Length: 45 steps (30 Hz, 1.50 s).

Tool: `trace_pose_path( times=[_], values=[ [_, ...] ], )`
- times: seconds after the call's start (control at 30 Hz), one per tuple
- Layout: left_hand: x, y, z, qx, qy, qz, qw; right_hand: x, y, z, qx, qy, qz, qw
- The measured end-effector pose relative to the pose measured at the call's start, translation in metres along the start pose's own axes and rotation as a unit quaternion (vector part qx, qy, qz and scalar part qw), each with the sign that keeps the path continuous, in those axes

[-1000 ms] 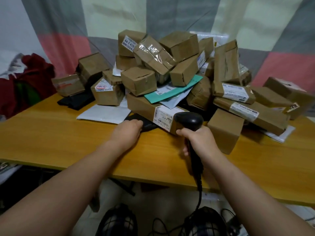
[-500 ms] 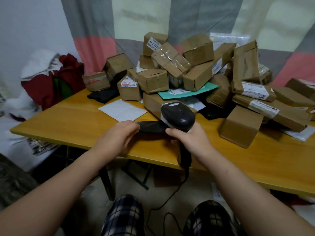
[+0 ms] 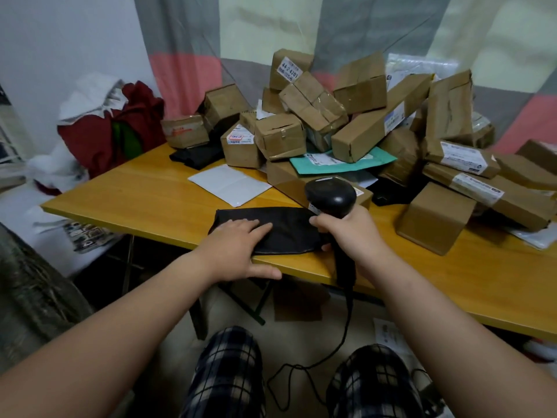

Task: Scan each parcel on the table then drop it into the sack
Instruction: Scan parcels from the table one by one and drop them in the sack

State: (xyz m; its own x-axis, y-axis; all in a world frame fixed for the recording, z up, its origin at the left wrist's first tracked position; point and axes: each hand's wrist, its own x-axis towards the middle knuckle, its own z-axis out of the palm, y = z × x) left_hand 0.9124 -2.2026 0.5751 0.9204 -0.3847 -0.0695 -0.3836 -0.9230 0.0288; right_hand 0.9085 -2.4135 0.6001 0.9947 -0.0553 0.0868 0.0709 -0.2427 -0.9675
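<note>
Lying flat at the near edge of the bench (image 3: 144, 194), the black parcel (image 3: 286, 227) is a soft, dark mailer with its long side along the edge. I have my left hand (image 3: 238, 248) spread on its left half, fingers straight and pressing down, thumb stretched out along the front of the bench below it. My right hand (image 3: 352, 233) is wrapped tightly round the handle of the black scanner (image 3: 331, 197), whose rounded head sits just above the parcel's right end. I cannot tell whether a finger is on the trigger. The scanner's cable (image 3: 343, 327) drops from the handle and loops on the floor between my knees.

Just behind the parcel lies a white mailer (image 3: 230, 184). Behind that rises the heap of brown boxes (image 3: 361, 116), many with white labels, and a teal mailer (image 3: 340, 159) is wedged under a long carton. A single brown box (image 3: 434, 218) stands near the scanner on the right. Off the left end of the bench there is a bundle of red cloth (image 3: 132, 122) against the wall.
</note>
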Motion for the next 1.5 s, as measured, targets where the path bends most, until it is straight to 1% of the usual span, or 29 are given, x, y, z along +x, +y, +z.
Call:
trace_pose_path(
  times=[0.07,0.17,0.2,0.23,0.27,0.33,0.4,0.47,0.53,0.57,0.63,0.7,0.73,0.77,0.87,0.97,1.07,1.17,1.37,1.5],
  values=[
    [0.001,0.000,0.003,0.070,-0.003,-0.004,0.998,-0.005,0.004,0.003,-0.020,-0.008,-0.001,1.000],
    [-0.006,-0.005,0.005,0.184,0.041,0.011,0.982,-0.013,0.015,0.006,-0.031,-0.019,0.003,0.999],
    [-0.011,-0.007,0.004,0.197,0.049,0.017,0.979,-0.017,0.019,0.008,-0.035,-0.020,0.001,0.999],
    [-0.015,-0.011,0.001,0.185,0.050,0.017,0.981,-0.021,0.022,0.009,-0.038,-0.018,-0.005,0.999],
    [-0.021,-0.016,-0.002,0.151,0.053,0.013,0.987,-0.024,0.025,0.010,-0.036,-0.011,-0.009,0.999],
    [-0.032,-0.028,-0.014,0.039,0.074,-0.015,0.996,-0.029,0.027,0.012,-0.002,0.010,-0.022,1.000],
    [-0.040,-0.040,-0.026,-0.063,0.127,-0.048,0.989,-0.031,0.022,0.012,0.039,0.023,-0.037,0.998],
    [-0.045,-0.051,-0.036,-0.129,0.190,-0.073,0.970,-0.030,0.015,0.011,0.056,0.012,-0.035,0.998],
    [-0.046,-0.062,-0.041,-0.209,0.253,-0.092,0.940,-0.028,0.009,0.011,0.071,0.000,-0.014,0.997],
    [-0.045,-0.066,-0.041,-0.263,0.283,-0.105,0.916,-0.027,0.006,0.012,0.075,0.003,-0.010,0.997],
    [-0.043,-0.068,-0.039,-0.386,0.329,-0.137,0.851,-0.023,0.003,0.017,0.069,0.017,-0.011,0.997],
    [-0.038,-0.062,-0.034,-0.499,0.336,-0.159,0.783,-0.022,-0.001,0.024,0.078,0.012,-0.022,0.997],
    [-0.035,-0.057,-0.030,-0.542,0.330,-0.161,0.756,-0.022,-0.004,0.028,0.091,0.000,-0.027,0.995],
    [-0.032,-0.051,-0.026,-0.572,0.325,-0.158,0.736,-0.023,-0.005,0.031,0.102,-0.016,-0.033,0.994],
    [-0.019,-0.037,-0.013,-0.614,0.325,-0.157,0.702,-0.029,-0.012,0.038,0.084,-0.071,-0.048,0.993],
    [-0.009,-0.028,-0.004,-0.637,0.340,-0.166,0.672,-0.034,-0.012,0.042,0.085,-0.079,-0.047,0.992],
    [-0.006,-0.021,0.000,-0.648,0.357,-0.157,0.654,-0.038,-0.014,0.044,0.139,-0.054,-0.052,0.987],
    [-0.006,-0.017,0.001,-0.655,0.368,-0.150,0.643,-0.040,-0.017,0.045,0.179,-0.049,-0.066,0.980],
    [-0.006,-0.015,-0.002,-0.646,0.373,-0.144,0.650,-0.042,-0.021,0.049,0.199,-0.063,-0.058,0.976],
    [-0.006,-0.016,-0.001,-0.648,0.373,-0.140,0.649,-0.042,-0.022,0.050,0.203,-0.058,-0.049,0.976]
  ],
)
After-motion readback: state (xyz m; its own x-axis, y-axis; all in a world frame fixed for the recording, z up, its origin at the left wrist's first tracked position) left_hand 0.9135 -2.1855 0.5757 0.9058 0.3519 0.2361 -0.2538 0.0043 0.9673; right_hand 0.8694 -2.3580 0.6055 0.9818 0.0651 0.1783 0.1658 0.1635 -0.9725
